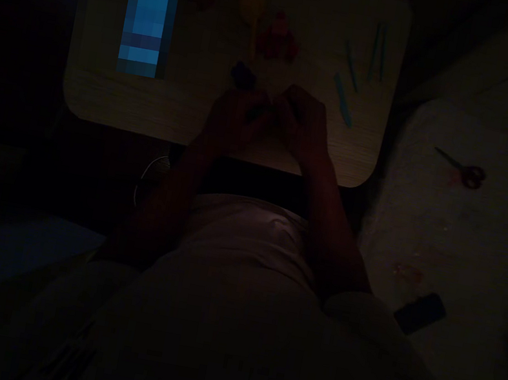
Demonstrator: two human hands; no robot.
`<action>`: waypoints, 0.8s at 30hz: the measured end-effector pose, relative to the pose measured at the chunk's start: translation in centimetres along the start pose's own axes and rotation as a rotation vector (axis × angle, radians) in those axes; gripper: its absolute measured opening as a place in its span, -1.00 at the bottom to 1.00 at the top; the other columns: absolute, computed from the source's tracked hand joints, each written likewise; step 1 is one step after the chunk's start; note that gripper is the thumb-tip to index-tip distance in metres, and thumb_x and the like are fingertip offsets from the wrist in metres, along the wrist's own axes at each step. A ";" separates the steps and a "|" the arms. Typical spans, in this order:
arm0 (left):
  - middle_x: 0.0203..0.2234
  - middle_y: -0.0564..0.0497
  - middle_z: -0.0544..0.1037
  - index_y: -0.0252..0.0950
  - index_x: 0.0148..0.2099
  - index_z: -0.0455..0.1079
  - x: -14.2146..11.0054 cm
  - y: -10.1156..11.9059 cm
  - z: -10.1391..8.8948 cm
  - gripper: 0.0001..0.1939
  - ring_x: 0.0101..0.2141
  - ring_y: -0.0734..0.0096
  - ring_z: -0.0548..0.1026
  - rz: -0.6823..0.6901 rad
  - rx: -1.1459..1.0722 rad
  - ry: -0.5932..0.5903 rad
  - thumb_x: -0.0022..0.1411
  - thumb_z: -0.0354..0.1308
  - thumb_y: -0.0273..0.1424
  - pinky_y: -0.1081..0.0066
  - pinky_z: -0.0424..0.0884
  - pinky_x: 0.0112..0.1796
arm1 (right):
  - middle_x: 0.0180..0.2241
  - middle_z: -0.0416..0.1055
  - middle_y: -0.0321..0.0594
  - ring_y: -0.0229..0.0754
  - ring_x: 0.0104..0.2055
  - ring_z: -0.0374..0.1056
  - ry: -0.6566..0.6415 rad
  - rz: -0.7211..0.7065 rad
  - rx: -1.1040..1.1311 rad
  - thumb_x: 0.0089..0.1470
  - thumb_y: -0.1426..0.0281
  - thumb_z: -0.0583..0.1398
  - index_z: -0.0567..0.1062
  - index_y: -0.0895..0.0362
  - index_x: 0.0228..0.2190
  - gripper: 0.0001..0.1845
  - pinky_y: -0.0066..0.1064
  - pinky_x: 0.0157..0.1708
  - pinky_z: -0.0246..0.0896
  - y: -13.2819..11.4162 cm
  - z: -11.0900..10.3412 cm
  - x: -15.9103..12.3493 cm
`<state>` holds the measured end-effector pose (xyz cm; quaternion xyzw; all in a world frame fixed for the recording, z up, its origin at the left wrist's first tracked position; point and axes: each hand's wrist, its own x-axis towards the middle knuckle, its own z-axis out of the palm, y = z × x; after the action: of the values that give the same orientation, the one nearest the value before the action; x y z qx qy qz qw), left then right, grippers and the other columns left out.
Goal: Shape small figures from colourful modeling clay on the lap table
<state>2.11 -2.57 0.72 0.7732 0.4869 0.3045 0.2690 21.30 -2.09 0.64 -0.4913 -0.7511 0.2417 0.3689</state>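
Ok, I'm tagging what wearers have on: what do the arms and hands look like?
The left hand and right hand look bare, as do the forearms; no glove or watch shows in this dimness. The loose sleeves, seemingly short, are a dull grey, like the shirt, which has dark markings.

Bare tabletop lies open at left; blue sticks obstruct the right.

Dim room; pale wood-grain table with rounded corners, whitish surface rightward.
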 end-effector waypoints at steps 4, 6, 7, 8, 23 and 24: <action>-0.21 -0.09 0.64 -0.17 -0.12 0.51 0.0 -0.1 0.0 -0.70 -0.06 -0.01 0.58 -0.017 -0.028 -0.004 0.41 0.19 -0.05 0.11 0.44 -0.04 | -0.38 0.42 -0.23 0.00 -0.26 0.41 -0.001 0.021 -0.001 0.44 -0.24 -0.01 0.32 -0.03 -0.39 -0.39 -0.17 -0.16 0.35 -0.2 -0.1 -0.1; -0.20 -0.08 0.65 -0.16 -0.10 0.52 0.0 -0.1 0.1 -0.71 -0.06 -0.02 0.59 -0.021 -0.024 0.011 0.40 0.20 -0.06 0.10 0.45 -0.02 | -0.38 0.42 -0.22 0.00 -0.27 0.40 -0.002 0.005 0.003 0.45 -0.23 -0.03 0.32 -0.03 -0.39 -0.38 -0.17 -0.15 0.35 -0.2 -0.1 -0.1; -0.19 -0.08 0.65 -0.15 -0.09 0.52 -0.1 -0.2 0.1 -0.71 -0.06 -0.02 0.59 -0.022 -0.023 0.016 0.40 0.20 -0.06 0.10 0.46 -0.02 | -0.38 0.42 -0.22 -0.01 -0.27 0.40 -0.001 -0.002 0.004 0.46 -0.23 -0.03 0.32 -0.02 -0.39 -0.38 -0.17 -0.15 0.35 -0.3 -0.1 -0.1; -0.19 -0.08 0.66 -0.15 -0.09 0.53 0.0 -0.2 0.1 -0.71 -0.06 -0.02 0.59 -0.019 -0.025 0.020 0.40 0.21 -0.06 0.11 0.47 -0.03 | -0.38 0.43 -0.22 -0.01 -0.27 0.40 0.001 -0.004 0.004 0.46 -0.22 -0.03 0.32 -0.02 -0.39 -0.38 -0.17 -0.14 0.36 -0.3 -0.1 -0.1; -0.21 -0.06 0.66 -0.22 -0.12 0.53 0.0 0.5 0.0 -0.75 -0.12 0.06 0.62 0.002 0.045 0.003 0.45 0.17 -0.16 0.15 0.48 -0.04 | -0.42 0.38 -0.25 -0.05 -0.31 0.37 0.023 -0.032 0.004 0.44 -0.27 -0.06 0.30 -0.01 -0.41 -0.33 -0.20 -0.21 0.33 0.1 0.1 0.0; -0.21 -0.07 0.66 -0.22 -0.12 0.54 0.0 0.3 0.0 -0.74 -0.11 0.04 0.62 -0.003 0.044 0.005 0.45 0.17 -0.15 0.15 0.48 -0.04 | -0.42 0.39 -0.24 -0.02 -0.29 0.38 0.016 -0.014 0.016 0.43 -0.27 -0.02 0.32 -0.02 -0.41 -0.35 -0.19 -0.20 0.34 0.1 0.1 0.0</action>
<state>2.31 -2.71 0.95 0.7774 0.4953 0.2953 0.2512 21.26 -2.06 0.52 -0.4851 -0.7494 0.2411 0.3807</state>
